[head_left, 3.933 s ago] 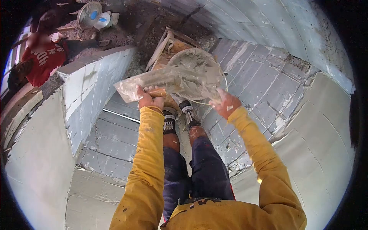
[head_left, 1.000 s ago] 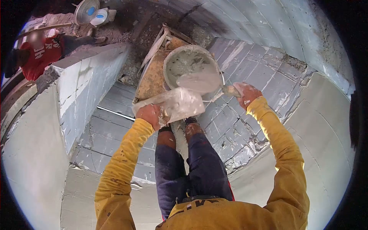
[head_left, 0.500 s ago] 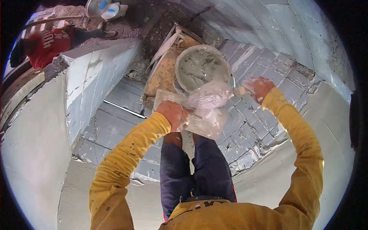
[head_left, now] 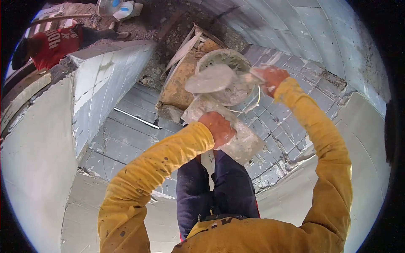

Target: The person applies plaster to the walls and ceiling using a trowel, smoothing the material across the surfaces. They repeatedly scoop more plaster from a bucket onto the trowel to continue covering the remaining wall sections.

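Observation:
My left hand [head_left: 217,129] is closed on a flat plastering board [head_left: 247,142], smeared with pale plaster and tilted in front of my legs. In my right hand [head_left: 272,79] is the handle of a trowel [head_left: 211,79], its blade covered with wet grey plaster. That blade hangs over the left part of a round bucket [head_left: 241,96] of grey plaster and above the top edge of the board. The bucket stands against a worn wooden platform [head_left: 179,86]; a thin handle loops out on its right side.
A person in a red shirt [head_left: 57,44] is beyond the low block wall [head_left: 112,80] at upper left. Near them lies a white fan [head_left: 110,6]. Grey block walls rise on both sides, and plaster scraps dot the tiled floor [head_left: 291,114].
The trowel has moved up and left from the board to over the bucket. My right hand has shifted left and up; my left hand and the board have moved right.

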Available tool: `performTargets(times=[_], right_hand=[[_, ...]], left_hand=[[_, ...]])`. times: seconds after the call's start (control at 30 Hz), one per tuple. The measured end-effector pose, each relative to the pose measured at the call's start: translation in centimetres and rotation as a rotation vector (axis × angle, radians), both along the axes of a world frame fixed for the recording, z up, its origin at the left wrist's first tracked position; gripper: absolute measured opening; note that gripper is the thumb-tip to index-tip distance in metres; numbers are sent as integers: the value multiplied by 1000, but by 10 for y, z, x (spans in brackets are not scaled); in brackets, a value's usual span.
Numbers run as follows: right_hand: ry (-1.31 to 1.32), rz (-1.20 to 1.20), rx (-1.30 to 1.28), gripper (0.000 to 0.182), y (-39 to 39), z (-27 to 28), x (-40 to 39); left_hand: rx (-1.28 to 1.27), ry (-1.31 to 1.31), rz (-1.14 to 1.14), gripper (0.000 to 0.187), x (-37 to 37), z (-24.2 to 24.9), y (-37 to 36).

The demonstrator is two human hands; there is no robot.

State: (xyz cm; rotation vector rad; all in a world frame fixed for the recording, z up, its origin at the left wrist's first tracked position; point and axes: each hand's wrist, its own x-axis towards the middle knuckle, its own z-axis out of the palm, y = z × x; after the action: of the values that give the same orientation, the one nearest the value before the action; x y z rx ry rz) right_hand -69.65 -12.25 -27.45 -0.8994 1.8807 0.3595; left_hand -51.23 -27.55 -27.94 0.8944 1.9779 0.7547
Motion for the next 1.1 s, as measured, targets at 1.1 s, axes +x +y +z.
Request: performTargets(times=[1.1], right_hand=[[337, 72, -505, 50, 28, -21, 3]], left_hand=[[74, 34, -151, 15, -10, 22, 13]])
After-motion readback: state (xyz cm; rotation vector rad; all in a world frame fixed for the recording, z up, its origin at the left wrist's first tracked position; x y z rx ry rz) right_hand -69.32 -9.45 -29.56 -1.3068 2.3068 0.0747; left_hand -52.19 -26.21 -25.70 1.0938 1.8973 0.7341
